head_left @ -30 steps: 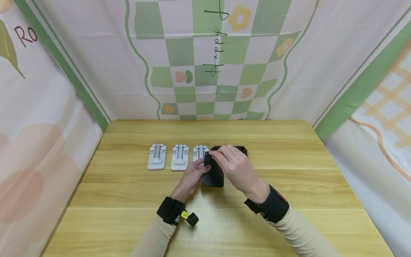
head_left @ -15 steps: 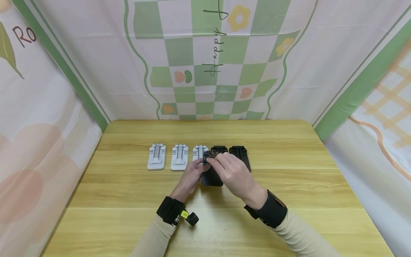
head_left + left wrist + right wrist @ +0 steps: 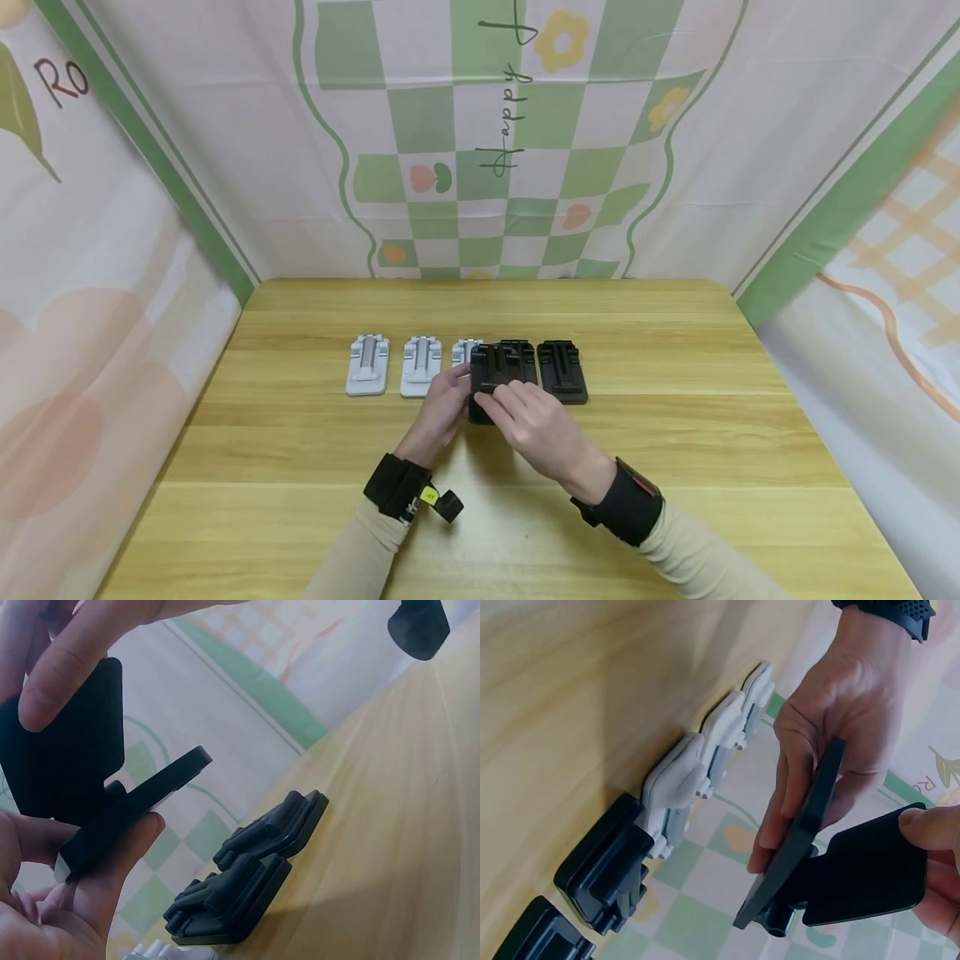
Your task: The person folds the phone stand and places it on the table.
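Observation:
My left hand (image 3: 437, 414) grips the base (image 3: 795, 825) of a black folding phone stand (image 3: 495, 362) by its edge, above the table. My right hand (image 3: 536, 429) pinches the edge of the stand's hinged plate (image 3: 870, 862) between thumb and fingers. In both wrist views the plate stands at an angle to the base, joined at the hinge. Two more black phone stands lie folded behind: one (image 3: 562, 372) in full view, the other (image 3: 229, 900) partly covered by the held stand in the head view.
Left of the black stands, three white folded phone stands lie in the same row: one at the far left (image 3: 367, 367), one in the middle (image 3: 422, 367), and one (image 3: 461, 350) partly hidden by my left hand. A printed cloth (image 3: 480, 192) hangs behind the wooden table (image 3: 300, 483).
My right hand has drawn the hinged plate down toward me, over the base. The left hand keeps its grip almost in place. The black stand on the right has come into full view.

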`<state>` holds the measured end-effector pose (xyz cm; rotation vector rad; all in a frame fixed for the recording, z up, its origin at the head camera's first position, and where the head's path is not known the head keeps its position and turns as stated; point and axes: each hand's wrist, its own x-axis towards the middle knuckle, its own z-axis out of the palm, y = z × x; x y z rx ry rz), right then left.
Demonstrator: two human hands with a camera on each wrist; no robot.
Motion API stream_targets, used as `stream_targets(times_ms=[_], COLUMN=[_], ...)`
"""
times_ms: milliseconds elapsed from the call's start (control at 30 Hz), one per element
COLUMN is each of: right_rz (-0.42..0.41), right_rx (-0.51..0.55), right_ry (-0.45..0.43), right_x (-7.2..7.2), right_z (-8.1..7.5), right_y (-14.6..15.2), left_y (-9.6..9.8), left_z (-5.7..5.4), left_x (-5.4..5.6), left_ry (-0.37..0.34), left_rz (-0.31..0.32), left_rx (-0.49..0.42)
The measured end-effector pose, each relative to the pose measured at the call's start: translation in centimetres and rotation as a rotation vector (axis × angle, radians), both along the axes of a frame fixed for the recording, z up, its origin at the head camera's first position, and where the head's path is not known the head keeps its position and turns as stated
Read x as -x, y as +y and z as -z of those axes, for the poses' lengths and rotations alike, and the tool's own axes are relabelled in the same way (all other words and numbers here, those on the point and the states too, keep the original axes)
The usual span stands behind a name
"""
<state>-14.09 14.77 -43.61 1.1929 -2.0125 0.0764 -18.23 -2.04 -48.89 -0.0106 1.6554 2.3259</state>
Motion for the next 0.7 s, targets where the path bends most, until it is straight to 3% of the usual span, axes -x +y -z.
stream_targets(times_ms=[400,700], right_rz=[-0.01,0.032], right_rx=[0.0,-0.022], right_ry=[0.056,0.032], right_x=[-0.14,-0.41], right_z=[0.87,0.98], right_y=[-0.07,-0.2], left_y=[-0.07,-0.1], left_z=[-0.21,-0.29], left_x=[-0.01,0.07], left_ry=[-0.016,-0.019], left_rz=[0.005,0.01], left_rx=[-0.002,-0.006])
